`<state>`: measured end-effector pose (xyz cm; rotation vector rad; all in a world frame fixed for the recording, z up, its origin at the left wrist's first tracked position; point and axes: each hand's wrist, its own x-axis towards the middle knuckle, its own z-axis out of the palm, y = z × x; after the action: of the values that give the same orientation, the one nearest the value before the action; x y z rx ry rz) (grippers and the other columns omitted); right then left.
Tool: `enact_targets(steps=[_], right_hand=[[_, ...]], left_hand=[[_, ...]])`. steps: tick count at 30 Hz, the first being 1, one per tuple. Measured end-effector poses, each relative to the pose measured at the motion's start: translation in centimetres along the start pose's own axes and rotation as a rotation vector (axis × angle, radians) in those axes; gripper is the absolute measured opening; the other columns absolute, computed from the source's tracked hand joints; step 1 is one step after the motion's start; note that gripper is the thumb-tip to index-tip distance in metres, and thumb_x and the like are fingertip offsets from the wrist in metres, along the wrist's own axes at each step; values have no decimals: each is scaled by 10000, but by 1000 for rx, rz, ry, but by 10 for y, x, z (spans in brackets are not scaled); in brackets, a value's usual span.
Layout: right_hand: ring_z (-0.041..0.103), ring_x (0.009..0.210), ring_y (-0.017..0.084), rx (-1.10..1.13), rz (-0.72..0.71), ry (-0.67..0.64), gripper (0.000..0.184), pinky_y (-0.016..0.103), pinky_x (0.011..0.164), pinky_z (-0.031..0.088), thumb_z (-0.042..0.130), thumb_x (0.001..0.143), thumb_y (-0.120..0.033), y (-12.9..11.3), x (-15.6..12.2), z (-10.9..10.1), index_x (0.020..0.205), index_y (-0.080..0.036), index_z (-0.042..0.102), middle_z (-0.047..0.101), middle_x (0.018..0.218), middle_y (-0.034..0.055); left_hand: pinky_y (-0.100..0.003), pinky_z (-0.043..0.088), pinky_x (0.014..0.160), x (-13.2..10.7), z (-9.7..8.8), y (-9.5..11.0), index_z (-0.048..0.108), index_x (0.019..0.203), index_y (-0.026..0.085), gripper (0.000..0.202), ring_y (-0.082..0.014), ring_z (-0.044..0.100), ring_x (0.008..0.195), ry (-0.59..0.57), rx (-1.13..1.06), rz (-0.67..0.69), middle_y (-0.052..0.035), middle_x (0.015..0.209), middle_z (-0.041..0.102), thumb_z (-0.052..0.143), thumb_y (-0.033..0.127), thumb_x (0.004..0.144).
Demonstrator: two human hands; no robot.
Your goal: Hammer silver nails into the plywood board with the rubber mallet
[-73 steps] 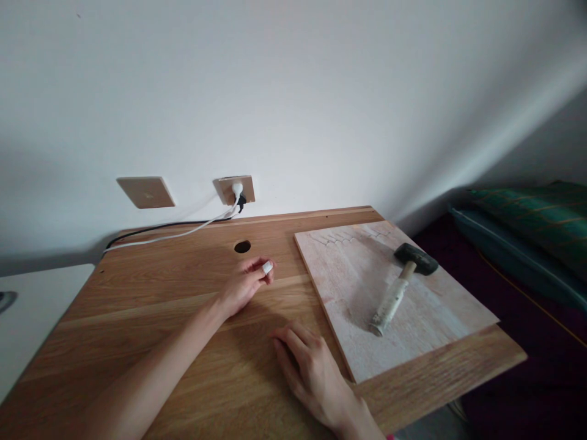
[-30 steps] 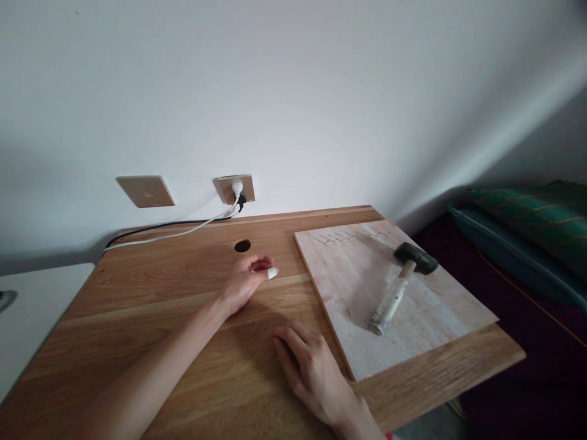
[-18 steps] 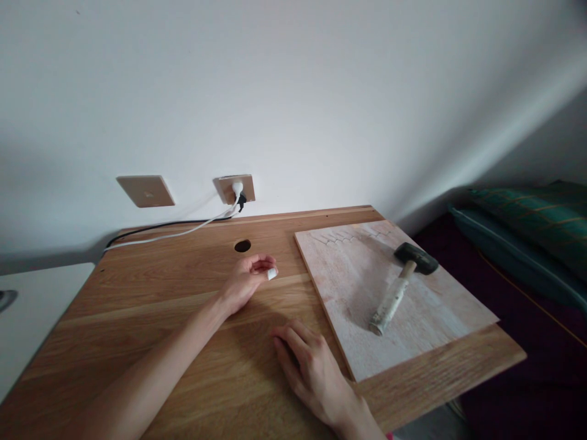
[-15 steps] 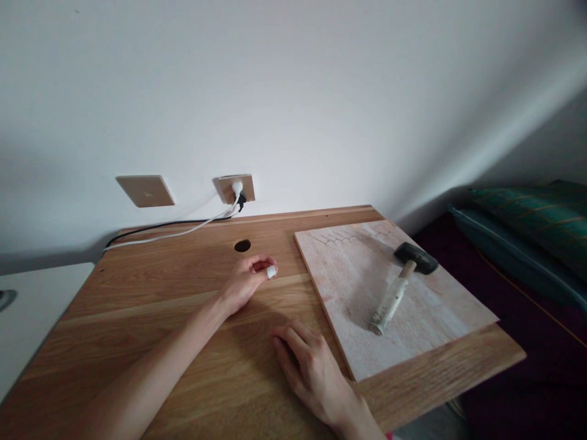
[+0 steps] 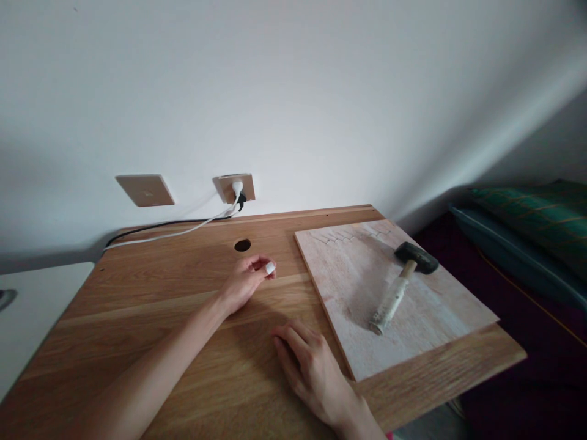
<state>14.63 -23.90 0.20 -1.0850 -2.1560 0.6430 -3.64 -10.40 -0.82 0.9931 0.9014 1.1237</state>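
Two hands in shot, both on the wooden table [image 5: 174, 293], and honestly not much is done as far as I can see. The left hand [image 5: 245, 282] is curled up loose with its fingertips pinched shut on a small white piece [image 5: 269, 267], held just above the wood and a bit in front of the cable hole [image 5: 242, 245]. Can't tell what the piece actually is, it's too tiny. The right hand [image 5: 314, 370] lies flat, palm down, fingers spread, holding nothing, just beside the near left edge of the pale stone slab [image 5: 348, 305]. The mallet [image 5: 398, 290] lies on that slab, well apart from either hand, so I'd say it's untouched. The slab itself looks bare apart from it, and the white piece hasn't been put down anywhere.

Compared with half a second back, the white piece sits slightly higher and more tucked into the fingertips, like it got rolled a bit. Right hand, mallet and slab are exactly where they were.
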Motion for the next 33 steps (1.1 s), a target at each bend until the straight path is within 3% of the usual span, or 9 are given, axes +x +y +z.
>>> enact_targets(steps=[4, 10, 16, 24, 33], right_hand=[[715, 884, 212, -2, 2, 0, 191, 308, 797, 576, 504, 1095, -146, -1, 0, 0, 1147, -233, 665, 725, 1013, 62], [709, 891, 224, 6, 1, -8, 196, 327, 799, 577, 484, 1104, -157, -1, 0, -1, 1142, -230, 662, 724, 1016, 67], [707, 912, 228, 10, 5, -9, 196, 334, 820, 577, 485, 1106, -163, 1, -1, 0, 1157, -231, 662, 720, 1026, 67], [711, 915, 233, 15, 11, -14, 206, 344, 820, 576, 470, 1115, -181, 1, -2, 2, 1169, -231, 663, 723, 1039, 68], [706, 898, 223, 24, -17, 10, 198, 325, 804, 567, 477, 1112, -172, 1, 0, 1, 1160, -231, 659, 719, 1025, 63]], left_hand=[[-286, 502, 825, 1, 1, 0, 760, 858, 162, 429, -147, 649, 821, 53, 15, -6, -25, 849, 730, 1018, 277, 535], [-309, 532, 758, 3, 1, -2, 755, 793, 141, 457, -151, 651, 752, 53, -225, -39, -45, 791, 729, 1004, 479, 612], [-327, 556, 827, 5, -1, -4, 802, 847, 122, 467, -178, 707, 821, 55, -297, -65, -86, 860, 783, 1027, 441, 590], [-314, 551, 815, 5, -2, -5, 810, 837, 118, 497, -170, 702, 809, 47, -313, -60, -72, 829, 775, 1036, 469, 568], [-312, 532, 851, 3, -2, -6, 792, 861, 150, 401, -159, 686, 854, 28, -288, -42, -48, 925, 762, 1031, 341, 602]])
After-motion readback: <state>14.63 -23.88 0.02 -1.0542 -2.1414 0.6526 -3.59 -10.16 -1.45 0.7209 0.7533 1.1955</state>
